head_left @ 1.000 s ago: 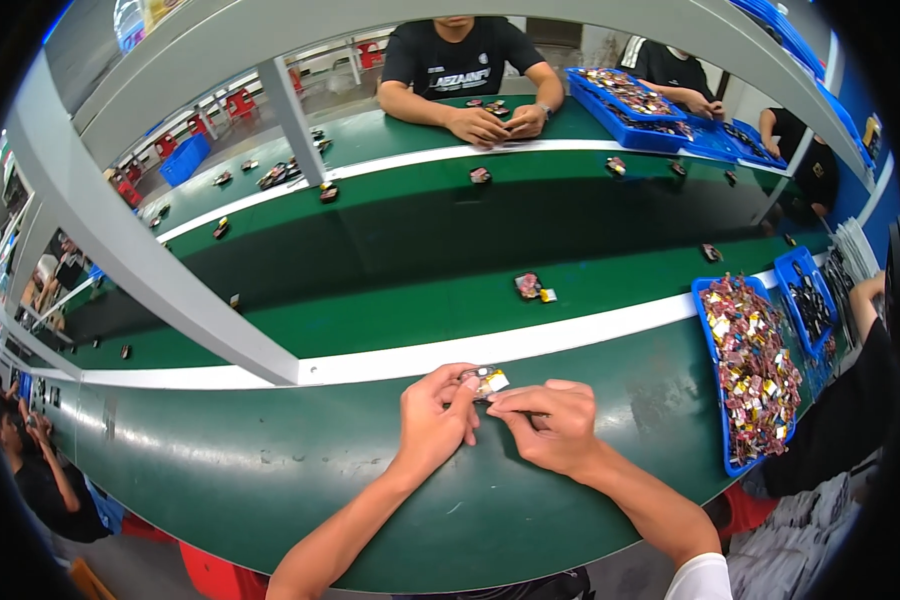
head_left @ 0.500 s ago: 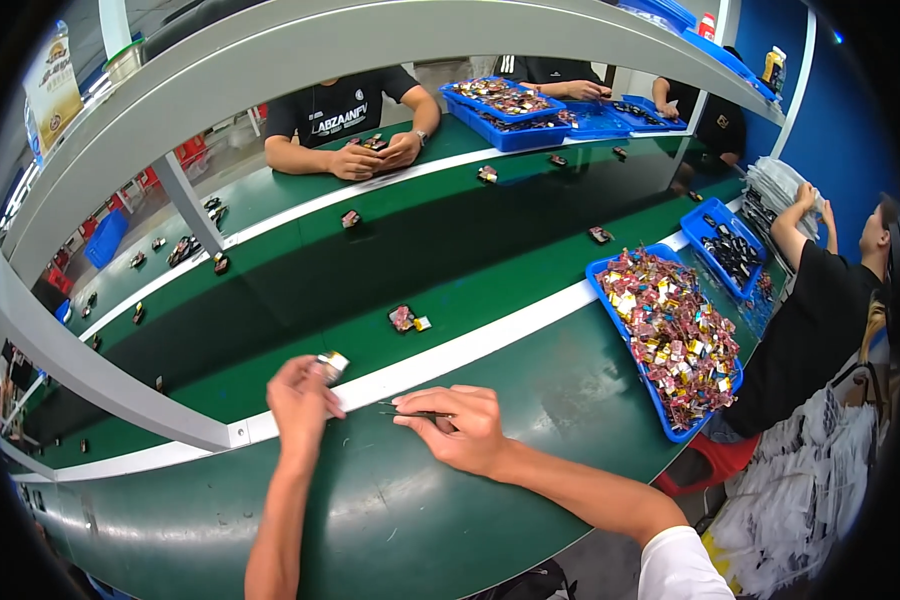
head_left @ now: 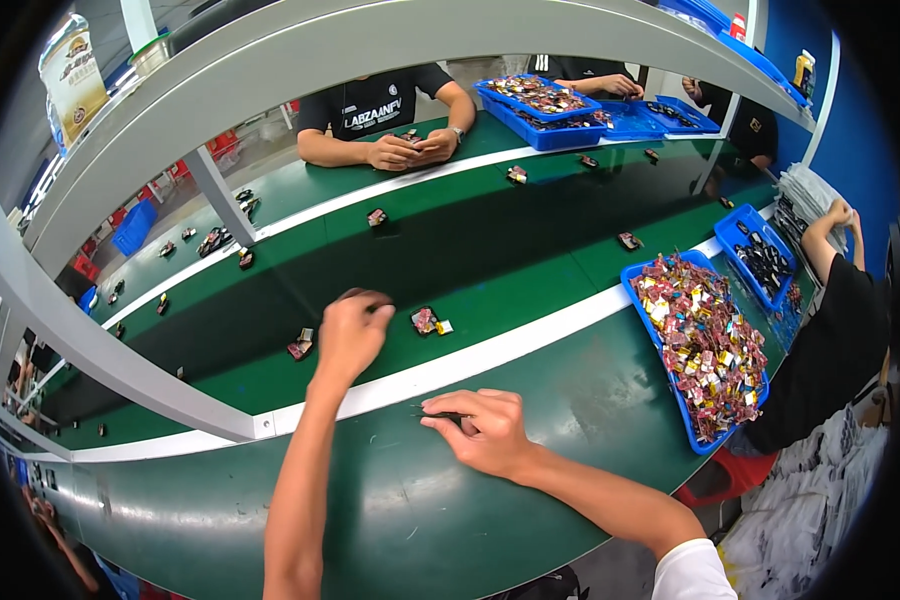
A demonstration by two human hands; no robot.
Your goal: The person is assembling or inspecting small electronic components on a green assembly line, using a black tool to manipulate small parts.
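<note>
My left hand (head_left: 352, 335) is over the green belt, its fingers smeared by motion, so I cannot make out whether they hold anything. Close beside it on the belt lies a small reddish circuit board with a pale part (head_left: 301, 344). To its right sits another small board with a white and yellow piece (head_left: 430, 322). My right hand (head_left: 485, 430) stays above the green tabletop near the white rail, closed round a pair of dark tweezers (head_left: 448, 415) whose thin tips point left.
At the right stands a blue tray (head_left: 692, 440) heaped with small boards; behind it is a blue tray of black parts (head_left: 745, 212). Across the belt (head_left: 530, 235), carrying scattered boards, a person (head_left: 380, 110) works. Grey frame posts (head_left: 220, 195) rise at the left.
My left hand has moved away and up over the belt; the board it held now appears to lie on the belt. My right hand keeps its tweezers. The whole view has shifted slightly.
</note>
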